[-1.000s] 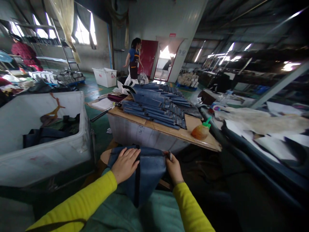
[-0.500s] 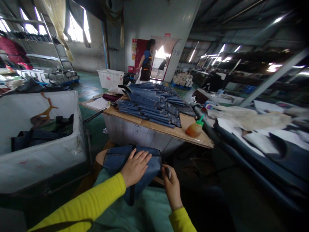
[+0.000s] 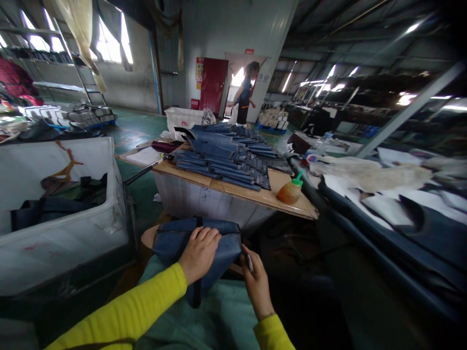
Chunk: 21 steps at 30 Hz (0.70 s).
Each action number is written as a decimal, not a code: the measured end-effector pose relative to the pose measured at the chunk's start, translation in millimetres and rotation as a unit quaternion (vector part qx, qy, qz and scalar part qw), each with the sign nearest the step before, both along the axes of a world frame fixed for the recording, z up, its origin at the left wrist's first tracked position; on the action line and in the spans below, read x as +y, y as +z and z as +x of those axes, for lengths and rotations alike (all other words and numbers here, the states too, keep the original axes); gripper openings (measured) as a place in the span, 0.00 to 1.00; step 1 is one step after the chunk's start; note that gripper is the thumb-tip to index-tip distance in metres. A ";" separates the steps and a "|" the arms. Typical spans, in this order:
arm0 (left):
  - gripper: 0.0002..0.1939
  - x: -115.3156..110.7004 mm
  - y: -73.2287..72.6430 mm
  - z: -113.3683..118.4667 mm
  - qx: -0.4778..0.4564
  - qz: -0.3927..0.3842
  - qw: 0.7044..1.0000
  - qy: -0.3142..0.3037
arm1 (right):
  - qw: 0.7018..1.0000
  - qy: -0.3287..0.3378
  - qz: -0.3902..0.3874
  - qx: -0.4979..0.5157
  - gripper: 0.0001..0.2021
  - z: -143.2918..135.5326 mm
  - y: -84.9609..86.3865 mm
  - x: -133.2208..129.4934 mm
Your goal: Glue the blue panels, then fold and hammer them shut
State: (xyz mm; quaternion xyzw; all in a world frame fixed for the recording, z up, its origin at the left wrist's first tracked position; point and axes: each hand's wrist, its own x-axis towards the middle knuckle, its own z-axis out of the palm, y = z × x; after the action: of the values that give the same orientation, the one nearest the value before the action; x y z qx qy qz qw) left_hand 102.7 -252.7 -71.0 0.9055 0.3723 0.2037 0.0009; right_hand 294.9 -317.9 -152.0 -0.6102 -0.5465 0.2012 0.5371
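Note:
A dark blue leather-like piece [image 3: 222, 238], with a black strip across it, lies over a tan board [image 3: 149, 236] above the green cloth on my lap. My left hand [image 3: 200, 253] rests on top of this piece, palm down, fingers side by side and slightly bent, pressing on it. At the piece's right end, my right hand [image 3: 257, 279] is closed around a small slim tool [image 3: 249, 263] with a metallic look. Its tip is by the piece's right edge, and its exact kind cannot be made out.
Ahead, a cardboard-topped table [image 3: 277, 182] bears stacked blue pieces [image 3: 219, 150] and a bottle with a green nozzle [image 3: 291, 190]. On the left stands a white bin [image 3: 109, 214] holding dark pieces. Sheets of material [image 3: 379, 175] lie to the right. A person [image 3: 243, 95] is near the doorway.
My left hand's fingers have drawn in from a flatter spread. My right hand stays at the piece's right end, with the tool showing more upright. The person in back has moved right.

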 end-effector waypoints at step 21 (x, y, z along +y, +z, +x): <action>0.17 13.4 2.4 50.4 0.047 -0.014 0.998 -0.036 | 0.975 -0.093 -0.053 -0.192 0.27 44.1 74.6 11.3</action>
State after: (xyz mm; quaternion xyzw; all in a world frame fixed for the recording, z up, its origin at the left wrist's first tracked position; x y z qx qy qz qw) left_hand 153.1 -239.3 -68.7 0.9266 0.3423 0.1560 0.0032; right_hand 339.0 -306.6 -77.4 -0.7134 -0.5687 0.0579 0.4053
